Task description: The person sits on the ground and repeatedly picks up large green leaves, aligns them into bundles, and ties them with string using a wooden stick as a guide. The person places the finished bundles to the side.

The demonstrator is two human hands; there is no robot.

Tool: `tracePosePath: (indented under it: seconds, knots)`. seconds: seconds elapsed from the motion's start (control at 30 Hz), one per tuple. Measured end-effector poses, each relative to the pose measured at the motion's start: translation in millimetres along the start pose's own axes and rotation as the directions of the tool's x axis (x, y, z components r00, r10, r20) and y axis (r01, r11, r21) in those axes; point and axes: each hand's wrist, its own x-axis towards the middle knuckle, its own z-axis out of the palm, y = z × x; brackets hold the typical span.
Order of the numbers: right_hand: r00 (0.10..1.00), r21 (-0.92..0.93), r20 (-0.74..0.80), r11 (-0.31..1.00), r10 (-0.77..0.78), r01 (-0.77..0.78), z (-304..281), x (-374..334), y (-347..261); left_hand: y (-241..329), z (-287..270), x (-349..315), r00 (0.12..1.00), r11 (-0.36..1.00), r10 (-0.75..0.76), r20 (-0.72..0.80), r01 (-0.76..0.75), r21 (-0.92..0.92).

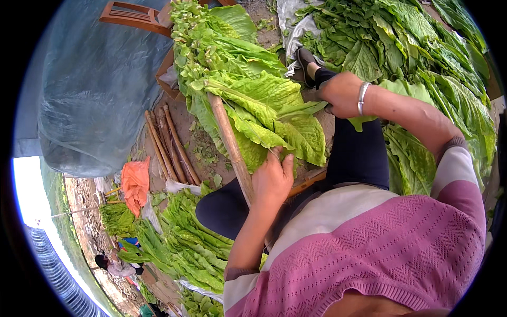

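Observation:
A bamboo pole [228,134] slants up from my lap, with large green leaves [253,105], like tobacco leaves, lined along its far part. My left hand [273,177] is closed beside the pole at the near end of the row. Its thumb and forefinger pinch what looks like a thin pale string, close to the leaf edges. To the right, my right hand [343,95] is closed around a green leaf [362,122], part of which hangs below the fist. The fingers hide the gripped part.
A big heap of leaves [391,42] lies at the right, another pile [185,238] at the lower left. Several spare poles [171,145] rest on the ground near an orange bag [135,185]. Plastic sheeting [100,95] covers the left. A wooden chair [134,17] stands far off; another person [116,266] is beyond.

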Motion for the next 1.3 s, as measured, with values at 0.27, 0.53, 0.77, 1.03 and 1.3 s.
tracePosePath:
  seconds: [0.27, 0.53, 0.77, 1.03, 1.3]
  knots:
    - [0.992, 0.741, -0.003, 0.666, -0.127, 0.087, 125.5, 228.1, -59.6, -126.2, -19.2, -31.1, 0.903, 0.629, -0.416, 0.109, 0.373, -0.682]
    - [0.928, 0.958, 0.026, 0.274, -0.372, 0.083, 175.9, 283.0, -87.9, -326.6, -28.5, 115.5, 0.409, 0.185, -0.714, 0.568, 0.893, -0.410]
    - [0.983, 0.929, -0.155, 0.354, 0.098, 0.111, 161.1, 303.1, -83.3, -162.6, -132.1, 234.8, 0.744, 0.870, -0.063, 0.665, 0.367, -0.329]
    - [0.966, 0.958, -0.231, 0.200, 0.115, 0.206, 161.2, 308.4, -69.2, -137.8, -148.8, 175.0, 0.889, 0.759, -0.023, 0.458, 0.313, -0.570]
    - [0.952, 0.883, -0.285, 0.356, -0.109, 0.305, 157.7, 316.7, -59.5, -364.6, -182.8, 177.5, 0.864, 0.204, -0.483, 0.143, 0.270, -0.941]
